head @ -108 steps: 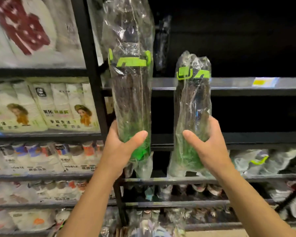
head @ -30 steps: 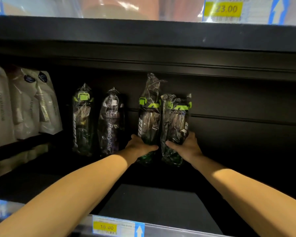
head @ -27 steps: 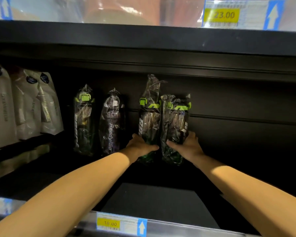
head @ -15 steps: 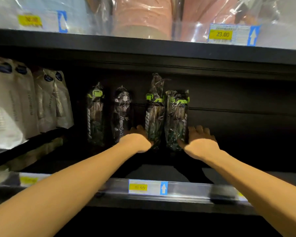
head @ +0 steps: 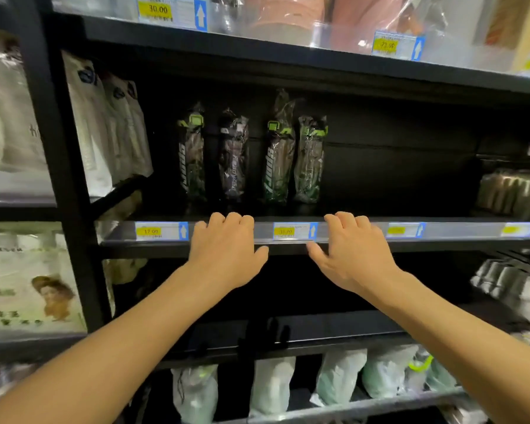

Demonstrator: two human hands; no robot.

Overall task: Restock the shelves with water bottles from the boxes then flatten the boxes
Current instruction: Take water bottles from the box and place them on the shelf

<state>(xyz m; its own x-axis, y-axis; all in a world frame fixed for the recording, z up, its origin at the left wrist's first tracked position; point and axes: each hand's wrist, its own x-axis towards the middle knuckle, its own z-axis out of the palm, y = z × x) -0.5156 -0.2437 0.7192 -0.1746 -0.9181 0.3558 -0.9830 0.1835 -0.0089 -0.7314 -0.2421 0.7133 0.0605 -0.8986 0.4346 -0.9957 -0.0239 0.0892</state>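
Several plastic-wrapped water bottles stand upright at the back of a dark shelf (head: pixel 441 231). The two on the right, a green-capped bottle (head: pixel 277 157) and its neighbour (head: pixel 310 160), stand close together. To their left are a purple bottle (head: pixel 234 157) and another green-capped bottle (head: pixel 192 154). My left hand (head: pixel 227 255) and my right hand (head: pixel 352 255) are both empty with fingers spread, held in front of the shelf's front edge, apart from the bottles.
Price labels (head: pixel 161 231) line the shelf's front rail. White bagged goods (head: pixel 104 130) fill the left bay behind a black upright (head: pixel 52 148). Wrapped pale items (head: pixel 273 387) sit on a lower shelf. Wrapped goods (head: pixel 511 191) crowd the right.
Both hands let go of the two right-hand bottles and pulled back out of the shelf to its front edge. The view has drawn back from the shelf.
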